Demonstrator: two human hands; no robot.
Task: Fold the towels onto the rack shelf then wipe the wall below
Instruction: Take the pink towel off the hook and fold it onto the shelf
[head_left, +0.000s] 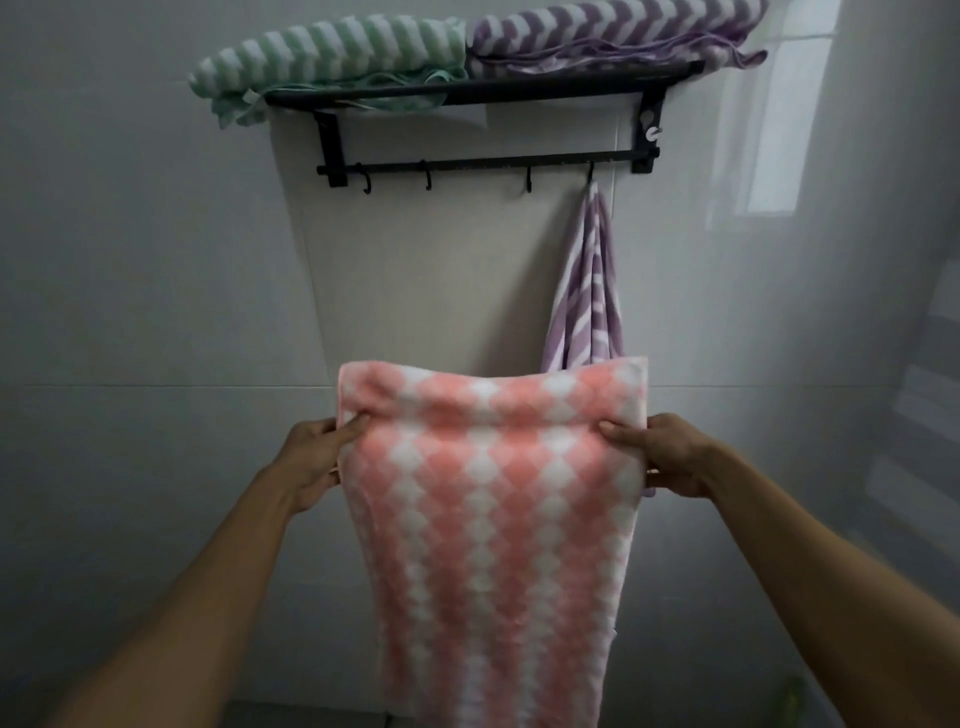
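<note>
1. Your two bare forearms reach in from the lower corners; between them hangs the pink-and-white wavy-striped plush towel (498, 519), nearest the lens, its lower end running out of frame.
2. Your left hand (311, 462) grips the towel's left edge, thumb pressed on the front face, fingers curled behind.
3. Your right hand (670, 457) grips the right edge the same way. The top portion of the towel is folded back away from you over both grips.
4. No readable writing, brand or label on any item.
5. Black metal wall rack (488, 88): flat shelf on top, a thin rail below carrying four small hooks.
6. On the shelf: folded mint-green-and-white chevron fleece towel (332, 52) at left, overhanging the shelf's left end; folded purple-and-white chevron fleece towel (613, 36) touching it at right.
7. Narrow purple-and-white striped cloth (587, 296) hangs from the rightmost hook, its lower end hidden behind the pink towel.
8. Glossy pale tiled wall (156, 312) behind everything.
</note>
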